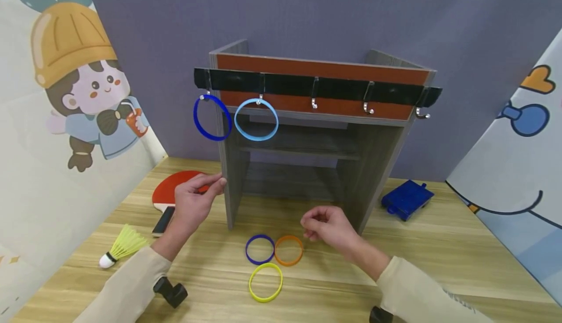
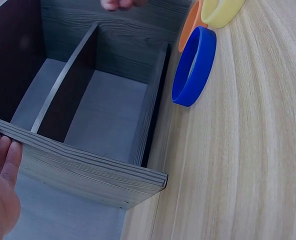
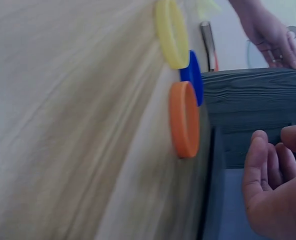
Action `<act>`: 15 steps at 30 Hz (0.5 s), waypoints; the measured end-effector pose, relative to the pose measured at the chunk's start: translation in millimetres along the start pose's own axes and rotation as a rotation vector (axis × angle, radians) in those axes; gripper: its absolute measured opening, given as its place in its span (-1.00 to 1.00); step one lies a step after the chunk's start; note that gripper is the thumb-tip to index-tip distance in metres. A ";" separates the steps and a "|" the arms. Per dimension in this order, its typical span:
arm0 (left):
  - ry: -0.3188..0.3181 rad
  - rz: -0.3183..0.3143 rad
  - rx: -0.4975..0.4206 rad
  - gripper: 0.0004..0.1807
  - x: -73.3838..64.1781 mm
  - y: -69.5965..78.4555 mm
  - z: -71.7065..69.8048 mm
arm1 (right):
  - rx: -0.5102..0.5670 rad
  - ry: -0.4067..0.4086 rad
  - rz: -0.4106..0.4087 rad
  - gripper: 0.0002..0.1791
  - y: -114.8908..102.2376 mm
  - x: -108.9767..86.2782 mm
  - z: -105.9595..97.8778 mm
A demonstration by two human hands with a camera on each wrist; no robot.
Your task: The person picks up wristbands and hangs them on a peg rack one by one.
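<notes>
My left hand (image 1: 195, 201) touches the front edge of the grey wooden shelf's left side panel (image 1: 228, 191), its fingers along the panel's outer side. The right hand (image 1: 331, 228) hovers before the shelf's opening, fingers loosely bent, nothing between them. Left of it on the table lie an orange wristband (image 1: 301, 251), a dark blue wristband (image 1: 247, 251) and a yellow wristband (image 1: 281, 284). Above hang a blue wristband (image 1: 196, 121) and a light blue wristband (image 1: 276, 123), each on its own metal hook, along a black rail (image 1: 290, 84).
Bare hooks (image 1: 368, 109) continue along the rail's right half. Left of the shelf lie a red paddle (image 1: 169, 189) and a yellow shuttlecock (image 1: 127, 242). A dark blue box-like object (image 1: 407, 199) is on the right. A purple-grey partition (image 1: 307, 10) stands behind.
</notes>
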State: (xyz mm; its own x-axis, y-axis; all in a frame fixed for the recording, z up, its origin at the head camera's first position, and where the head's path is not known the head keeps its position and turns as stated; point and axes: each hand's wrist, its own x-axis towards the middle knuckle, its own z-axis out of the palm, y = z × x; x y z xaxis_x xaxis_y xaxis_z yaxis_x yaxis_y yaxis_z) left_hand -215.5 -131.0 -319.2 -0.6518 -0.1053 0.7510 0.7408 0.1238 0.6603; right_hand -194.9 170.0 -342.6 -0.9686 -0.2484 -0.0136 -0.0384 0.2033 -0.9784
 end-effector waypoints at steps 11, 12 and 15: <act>0.009 0.006 -0.011 -0.81 -1.2 -19.6 -2.8 | -0.058 -0.074 0.058 -0.80 28.6 -4.5 -3.8; 0.013 -0.001 -0.015 -0.81 -1.4 -22.7 -3.4 | -0.059 -0.077 0.063 -0.80 29.9 -4.6 -4.0; 0.020 -0.011 -0.023 -0.81 -1.7 -27.3 -4.5 | -0.061 -0.080 0.063 -0.79 32.3 -4.6 -4.0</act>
State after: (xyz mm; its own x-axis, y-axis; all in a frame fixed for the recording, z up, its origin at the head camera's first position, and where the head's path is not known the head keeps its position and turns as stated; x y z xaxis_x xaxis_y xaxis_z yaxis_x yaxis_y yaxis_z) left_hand -233.8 -138.6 -338.5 -0.6568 -0.1266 0.7434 0.7372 0.0999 0.6683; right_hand -192.7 181.5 -373.3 -0.9470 -0.3074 -0.0930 0.0042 0.2776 -0.9607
